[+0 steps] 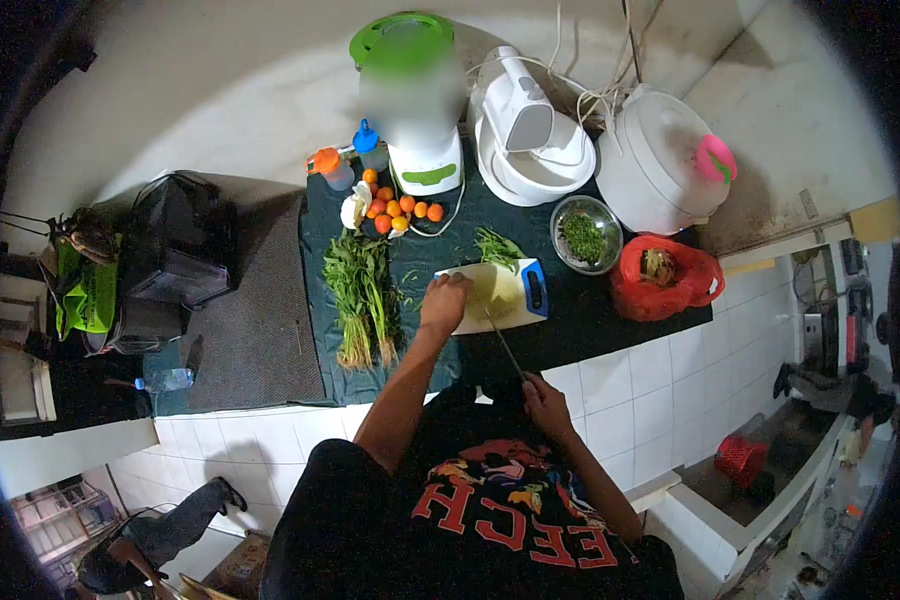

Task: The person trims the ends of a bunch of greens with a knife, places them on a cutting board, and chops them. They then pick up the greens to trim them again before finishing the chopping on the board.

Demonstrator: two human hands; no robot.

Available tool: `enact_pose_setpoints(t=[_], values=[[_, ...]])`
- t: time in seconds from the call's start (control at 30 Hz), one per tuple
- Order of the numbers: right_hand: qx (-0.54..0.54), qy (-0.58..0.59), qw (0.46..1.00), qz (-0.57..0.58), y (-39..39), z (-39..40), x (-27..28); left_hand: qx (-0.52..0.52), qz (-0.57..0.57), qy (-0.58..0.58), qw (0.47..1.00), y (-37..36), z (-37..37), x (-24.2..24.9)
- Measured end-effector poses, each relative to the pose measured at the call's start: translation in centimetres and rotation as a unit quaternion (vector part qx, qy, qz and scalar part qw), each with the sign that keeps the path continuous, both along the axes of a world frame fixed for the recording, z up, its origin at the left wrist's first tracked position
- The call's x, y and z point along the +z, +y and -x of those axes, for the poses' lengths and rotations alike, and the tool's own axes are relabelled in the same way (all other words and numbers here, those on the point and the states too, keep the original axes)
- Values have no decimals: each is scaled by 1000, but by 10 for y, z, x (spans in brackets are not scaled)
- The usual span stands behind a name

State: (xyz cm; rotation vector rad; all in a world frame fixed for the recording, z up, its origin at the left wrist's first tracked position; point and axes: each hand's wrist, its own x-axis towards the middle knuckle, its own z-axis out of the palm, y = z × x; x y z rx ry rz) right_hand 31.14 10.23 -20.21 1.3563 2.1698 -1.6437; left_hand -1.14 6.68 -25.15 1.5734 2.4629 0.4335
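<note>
Right hand [547, 402]: grip closed on the handle of a knife [506, 345]; blade angled away from the body, tip over the near part of a blue-edged cutting board [505, 305]. Left hand [448, 303]: fingers bent down at the board's left end; whether this grip holds anything, cannot tell.

Board lies flat on the cloth-covered desk [590, 318]. Loose leafy stems [497, 246] at its far edge; rooted bunches of greens [355, 300] to the left, apart from it. Glass bowl [616, 250] with chopped greens [582, 238] beyond its right end, red plastic bag [670, 295] just beside the bowl.

Notes on handling (judgement): left fingertips are best curled back, knuckles facing the blade, thumb behind. Stems should cut cleaner gathered tight and parallel, with short, even strokes and the blade upright. Board surface looks damp or stained; slipping is possible, so light downward pressure from the left palm would help.
</note>
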Motion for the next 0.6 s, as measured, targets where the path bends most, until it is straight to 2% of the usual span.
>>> enact_pose_setpoints(t=[0.1, 0.17, 0.23, 0.27, 0.33, 0.37, 0.5, 0.57, 0.6], values=[[13, 0, 1000, -13, 0, -3, -4, 4, -6, 12, 1000, -10, 8, 2], [29, 40, 995, -82, 1, -4, -13, 2, 3, 30, 1000, -17, 10, 3], [22, 35, 997, -72, 2, -2, -11, 4, -79, 37, 996, -24, 8, 4], [18, 31, 997, -62, 5, 0, -10, 3, -81, 38, 996, -25, 4, 4], [13, 11, 999, -29, 11, 5, -3, -35, -10, -2, 999, -28, -8, 0], [10, -9, 1000, 5, 13, 8, 2, -59, -38, -11, 997, -26, -13, -3], [22, -8, 1000, -7, 22, 19, 7, -59, -60, -16, 996, -25, -27, 0], [31, 46, 994, -93, 23, 18, -12, -55, -74, -14, 996, -19, -22, -11], [30, 45, 994, -96, 23, 18, -14, -47, -84, -16, 995, -16, -22, -8]])
